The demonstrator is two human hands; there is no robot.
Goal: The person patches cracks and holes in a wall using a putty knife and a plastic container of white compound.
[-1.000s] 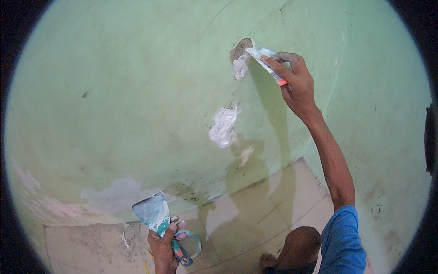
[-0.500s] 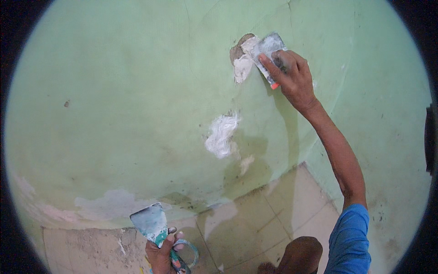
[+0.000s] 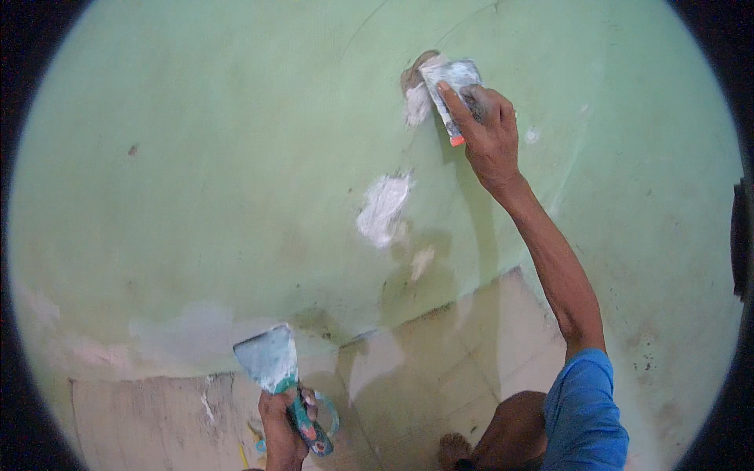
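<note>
My right hand (image 3: 493, 140) is closed around a flat plastering trowel (image 3: 459, 74) with an orange-red tip, index finger stretched along its back. The blade lies against the green wall (image 3: 251, 188), over the right side of a chipped brown patch (image 3: 410, 77). White filler (image 3: 417, 105) covers the lower part of that patch. Low down at the left, my left hand (image 3: 283, 430) grips a putty knife (image 3: 271, 359) by its green handle. White filler smears its wide blade, which points up, apart from the wall patch.
A second smear of white filler (image 3: 385, 210) marks the wall lower down. Worn pale patches (image 3: 184, 334) run along its base, above floor tiles (image 3: 463, 345). My bent knee (image 3: 514, 428) is below. A light blue ring (image 3: 333, 416) shows beside my left hand.
The trowel in my right hand has shifted slightly left across the patch. My left hand with the putty knife has risen a little. The whole view has shifted slightly.
</note>
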